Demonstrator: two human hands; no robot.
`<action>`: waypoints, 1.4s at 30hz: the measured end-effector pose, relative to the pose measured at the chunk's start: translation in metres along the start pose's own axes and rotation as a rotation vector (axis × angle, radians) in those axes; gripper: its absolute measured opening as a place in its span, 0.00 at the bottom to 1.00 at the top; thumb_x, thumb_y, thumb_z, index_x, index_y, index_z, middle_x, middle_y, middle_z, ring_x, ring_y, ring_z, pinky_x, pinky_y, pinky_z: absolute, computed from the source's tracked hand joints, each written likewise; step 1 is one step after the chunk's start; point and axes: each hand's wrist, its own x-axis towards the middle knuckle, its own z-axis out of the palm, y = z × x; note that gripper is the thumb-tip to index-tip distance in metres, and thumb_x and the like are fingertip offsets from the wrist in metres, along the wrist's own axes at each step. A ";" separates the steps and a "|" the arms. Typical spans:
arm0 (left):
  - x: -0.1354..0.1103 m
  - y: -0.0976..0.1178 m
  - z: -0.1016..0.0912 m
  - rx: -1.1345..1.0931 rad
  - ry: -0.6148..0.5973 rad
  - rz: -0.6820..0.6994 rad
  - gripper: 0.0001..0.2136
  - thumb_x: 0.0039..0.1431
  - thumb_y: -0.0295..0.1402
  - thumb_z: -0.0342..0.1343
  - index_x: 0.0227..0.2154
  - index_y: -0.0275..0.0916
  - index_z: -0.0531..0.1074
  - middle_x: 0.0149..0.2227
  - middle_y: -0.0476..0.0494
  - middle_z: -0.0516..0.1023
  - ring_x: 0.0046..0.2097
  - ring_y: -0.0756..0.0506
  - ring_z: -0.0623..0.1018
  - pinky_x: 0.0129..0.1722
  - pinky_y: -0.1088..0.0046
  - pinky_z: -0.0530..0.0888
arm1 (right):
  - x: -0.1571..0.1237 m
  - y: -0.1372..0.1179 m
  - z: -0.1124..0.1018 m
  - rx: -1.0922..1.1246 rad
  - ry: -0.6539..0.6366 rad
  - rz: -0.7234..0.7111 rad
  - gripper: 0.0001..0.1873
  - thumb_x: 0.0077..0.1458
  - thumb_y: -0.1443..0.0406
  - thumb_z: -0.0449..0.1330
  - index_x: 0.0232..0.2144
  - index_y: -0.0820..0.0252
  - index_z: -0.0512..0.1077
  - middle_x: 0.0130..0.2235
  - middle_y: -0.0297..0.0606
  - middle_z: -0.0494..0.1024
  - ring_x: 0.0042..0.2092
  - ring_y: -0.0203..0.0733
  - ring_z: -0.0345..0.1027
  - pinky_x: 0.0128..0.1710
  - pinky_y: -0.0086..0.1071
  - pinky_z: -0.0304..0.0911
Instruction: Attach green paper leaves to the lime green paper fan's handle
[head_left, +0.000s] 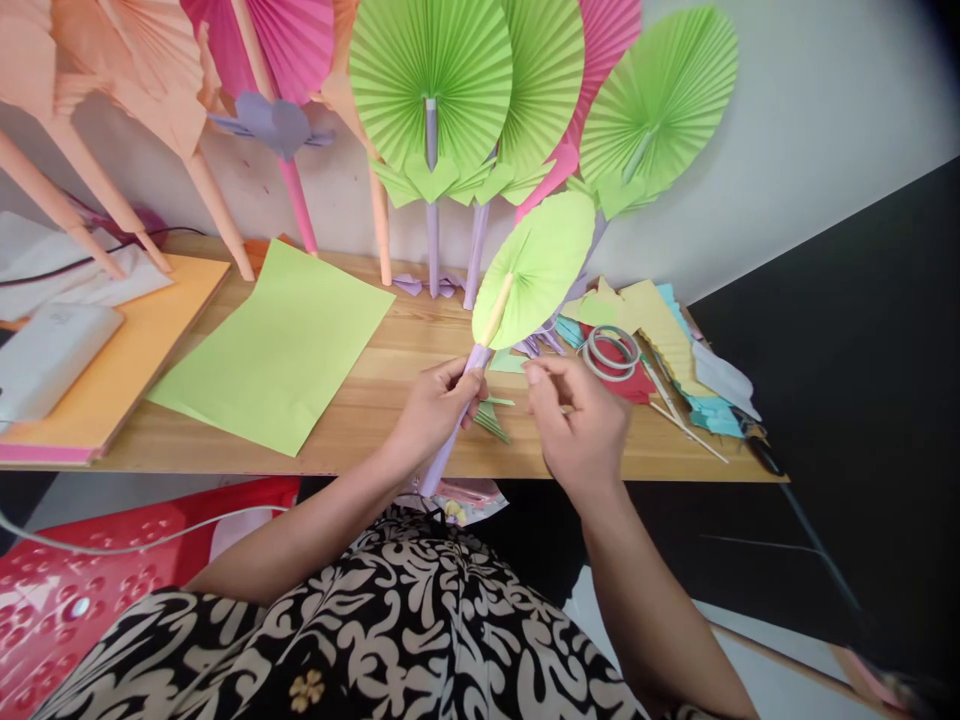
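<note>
While our left hand [442,405] was closed round the lilac handle [442,458] of a light-green paper fan [551,255], we held our right hand [577,415] just beside it, its fingers curled and thumb and forefinger close together; we could not tell whether anything was pinched there. The fan tilted up to the right over the bench [360,400], in front of bright-green fans [431,70] standing by the wall [810,120]. On our left lay a green paper sheet [274,350]; on our right, tape rolls [588,356] sat near yellow paper [671,335]. Between our hands we saw a pleated green piece [492,422].
</note>
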 end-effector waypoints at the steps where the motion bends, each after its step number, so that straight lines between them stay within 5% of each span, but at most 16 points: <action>1: -0.001 0.000 0.000 -0.001 -0.011 0.011 0.11 0.63 0.36 0.54 0.26 0.37 0.68 0.22 0.53 0.66 0.21 0.55 0.65 0.23 0.77 0.63 | 0.000 0.003 0.005 0.071 -0.047 0.060 0.14 0.65 0.56 0.54 0.34 0.56 0.73 0.22 0.30 0.73 0.24 0.36 0.66 0.28 0.30 0.60; 6: -0.003 0.000 0.002 -0.006 -0.051 0.060 0.12 0.63 0.39 0.56 0.26 0.38 0.67 0.22 0.54 0.64 0.23 0.54 0.65 0.24 0.77 0.63 | 0.006 0.016 0.030 0.415 -0.217 0.237 0.16 0.57 0.53 0.63 0.26 0.56 0.69 0.24 0.29 0.73 0.26 0.34 0.63 0.27 0.29 0.58; 12: -0.008 0.000 0.004 0.070 -0.046 0.094 0.13 0.64 0.39 0.54 0.25 0.38 0.65 0.21 0.55 0.63 0.23 0.54 0.64 0.25 0.76 0.62 | 0.008 0.021 0.044 0.573 -0.238 0.318 0.20 0.55 0.51 0.65 0.23 0.56 0.66 0.21 0.27 0.69 0.25 0.33 0.60 0.27 0.29 0.57; 20: -0.008 -0.005 0.004 -0.015 -0.057 0.045 0.10 0.61 0.36 0.55 0.26 0.38 0.67 0.22 0.54 0.65 0.23 0.54 0.64 0.24 0.77 0.61 | 0.010 0.024 0.053 0.520 -0.158 0.301 0.24 0.56 0.47 0.63 0.21 0.55 0.65 0.21 0.28 0.68 0.25 0.34 0.60 0.28 0.29 0.57; 26: -0.005 -0.010 -0.006 -0.210 -0.035 -0.085 0.13 0.62 0.41 0.54 0.28 0.36 0.72 0.22 0.50 0.69 0.24 0.53 0.65 0.24 0.77 0.63 | 0.007 0.028 0.054 0.584 -0.286 0.273 0.14 0.56 0.53 0.64 0.33 0.56 0.72 0.25 0.29 0.75 0.27 0.36 0.66 0.31 0.30 0.61; 31: -0.003 -0.006 -0.023 -0.280 -0.012 -0.093 0.12 0.62 0.40 0.57 0.38 0.35 0.76 0.29 0.47 0.73 0.28 0.52 0.68 0.26 0.77 0.65 | -0.013 0.027 0.046 0.499 -0.352 0.272 0.15 0.61 0.53 0.60 0.31 0.57 0.72 0.24 0.28 0.72 0.26 0.34 0.63 0.29 0.28 0.57; 37: -0.003 0.007 -0.068 0.223 0.227 -0.048 0.19 0.58 0.44 0.62 0.49 0.39 0.79 0.36 0.46 0.78 0.31 0.50 0.71 0.32 0.76 0.69 | -0.062 0.046 0.019 0.226 -0.364 0.237 0.17 0.64 0.57 0.58 0.24 0.57 0.69 0.23 0.30 0.71 0.27 0.35 0.63 0.29 0.29 0.56; 42: -0.009 -0.001 -0.098 0.714 0.330 -0.084 0.25 0.63 0.47 0.57 0.59 0.43 0.74 0.45 0.46 0.83 0.47 0.43 0.78 0.47 0.70 0.72 | -0.094 0.085 -0.015 -0.072 -0.143 0.196 0.11 0.67 0.62 0.56 0.34 0.57 0.76 0.33 0.36 0.81 0.35 0.41 0.74 0.37 0.34 0.66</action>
